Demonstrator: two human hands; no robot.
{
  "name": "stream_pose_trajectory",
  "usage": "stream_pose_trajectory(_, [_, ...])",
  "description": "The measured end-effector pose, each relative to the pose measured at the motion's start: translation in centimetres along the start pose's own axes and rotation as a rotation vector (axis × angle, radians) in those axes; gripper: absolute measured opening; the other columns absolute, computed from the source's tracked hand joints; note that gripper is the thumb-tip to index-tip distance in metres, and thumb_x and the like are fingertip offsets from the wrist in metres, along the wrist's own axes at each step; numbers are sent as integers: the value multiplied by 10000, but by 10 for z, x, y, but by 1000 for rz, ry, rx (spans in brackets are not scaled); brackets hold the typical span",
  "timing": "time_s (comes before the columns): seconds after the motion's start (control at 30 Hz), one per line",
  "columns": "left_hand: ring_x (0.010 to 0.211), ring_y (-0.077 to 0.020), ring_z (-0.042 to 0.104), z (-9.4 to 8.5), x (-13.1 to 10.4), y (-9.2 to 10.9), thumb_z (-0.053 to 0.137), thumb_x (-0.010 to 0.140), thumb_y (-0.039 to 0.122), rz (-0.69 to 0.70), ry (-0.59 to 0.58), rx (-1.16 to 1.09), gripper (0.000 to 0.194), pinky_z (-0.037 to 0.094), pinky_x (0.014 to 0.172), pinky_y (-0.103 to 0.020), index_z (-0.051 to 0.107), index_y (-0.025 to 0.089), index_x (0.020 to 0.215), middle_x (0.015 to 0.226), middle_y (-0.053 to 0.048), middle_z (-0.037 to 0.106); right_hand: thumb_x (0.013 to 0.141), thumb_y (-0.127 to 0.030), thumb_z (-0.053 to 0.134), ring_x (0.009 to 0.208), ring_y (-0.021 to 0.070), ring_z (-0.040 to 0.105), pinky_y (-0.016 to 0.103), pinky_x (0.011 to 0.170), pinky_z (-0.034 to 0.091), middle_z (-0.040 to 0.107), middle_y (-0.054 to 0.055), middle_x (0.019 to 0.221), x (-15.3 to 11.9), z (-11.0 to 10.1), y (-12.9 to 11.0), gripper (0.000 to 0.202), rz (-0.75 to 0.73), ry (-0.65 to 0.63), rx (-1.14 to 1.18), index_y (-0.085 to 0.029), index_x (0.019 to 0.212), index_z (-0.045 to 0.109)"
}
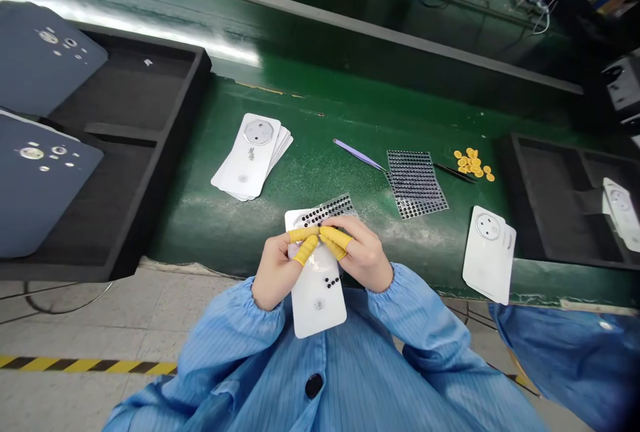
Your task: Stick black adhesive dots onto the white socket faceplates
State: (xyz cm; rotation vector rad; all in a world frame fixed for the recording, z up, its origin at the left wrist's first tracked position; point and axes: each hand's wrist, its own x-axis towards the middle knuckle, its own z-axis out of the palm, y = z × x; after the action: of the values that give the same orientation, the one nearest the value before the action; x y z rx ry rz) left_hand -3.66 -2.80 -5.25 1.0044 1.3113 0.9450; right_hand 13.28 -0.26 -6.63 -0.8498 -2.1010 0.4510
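Yellow finger cots cover the thumb and index finger of my left hand (283, 262) and of my right hand (361, 252). Their fingertips meet over a white card (320, 312) at the table's front edge, pinching something too small to make out. A clear sheet of black dots (336, 208) lies across the card's upper end, touching my right fingers. Several loose black dots (333, 282) sit lower on the card. Beyond my hands are purple tweezers (359, 153) and a larger sheet of black dots (419, 184).
White cards (247, 159) are stacked left, others (489, 255) right. Yellow finger cots (473, 164) lie beside black tweezers (455, 173). A black tray (175, 112) with dark blue panels (40, 185) stands left, another tray (555, 199) right. A blue garment (570, 352) hangs lower right.
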Motion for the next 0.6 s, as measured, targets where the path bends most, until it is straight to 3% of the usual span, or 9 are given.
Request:
stream_pose_trajectory(0.1, [881, -292, 703, 1, 2, -1, 696, 740, 352, 52, 34, 98, 281, 552, 827, -401, 768, 132, 899, 920, -114, 765, 870, -60, 526, 996, 189, 601, 360, 820, 557, 638, 139, 1061, -4, 10, 6, 224, -15, -18, 1, -129, 1076, 580])
stream_pose_trajectory(0.23, [898, -298, 698, -2, 9, -7, 691, 727, 303, 77, 11, 190, 205, 522, 897, -438, 772, 169, 861, 942, -97, 765, 894, -106, 498, 904, 142, 623, 299, 786, 557, 637, 87, 960, -4, 18, 10, 131, 173, 60, 78, -154, 984, 580])
stream_pose_trajectory(0.33, [930, -307, 695, -20, 19, -10, 704, 732, 324, 78, 6, 220, 289, 521, 914, -450, 748, 137, 947, 983, -116, 755, 907, -120, 484, 921, 147, 627, 307, 814, 552, 637, 96, 965, -4, 19, 18, 121, 207, 78, 40, -150, 958, 590])
stream_pose_trajectory(0.4, [989, -310, 681, -39, 22, -7, 708, 741, 330, 121, 85, 215, 424, 521, 927, -437, 688, 102, 1097, 1081, -142, 723, 905, -123, 490, 944, 165, 625, 335, 833, 547, 640, 106, 983, -4, 18, 22, 133, 199, 99, 2, -153, 963, 606])
stream_pose_trajectory(0.5, [960, -270, 694, -62, 14, 6, 707, 764, 291, 230, 261, 137, 815, 565, 851, -382, 315, 137, 1462, 1164, -142, 685, 891, -116, 524, 939, 184, 623, 373, 817, 546, 649, 107, 992, -1, 11, 18, 148, 168, 158, -47, -170, 989, 621])
stream_pose_trajectory(0.57, [784, -222, 718, -62, 1, 16, 702, 785, 269, 237, 301, 72, 995, 598, 701, -335, 35, 204, 1521, 1056, -91, 728, 870, -105, 566, 904, 185, 629, 393, 812, 548, 664, 90, 974, 6, 6, 5, 171, 116, 214, -84, -191, 1007, 623])
stream_pose_trajectory(0.6, [695, -202, 711, -57, -7, 21, 699, 794, 266, 225, 292, 50, 984, 597, 631, -311, 34, 221, 1518, 970, -59, 747, 859, -102, 587, 889, 183, 634, 403, 826, 549, 673, 78, 963, 12, 4, -4, 188, 81, 240, -99, -201, 1015, 624])
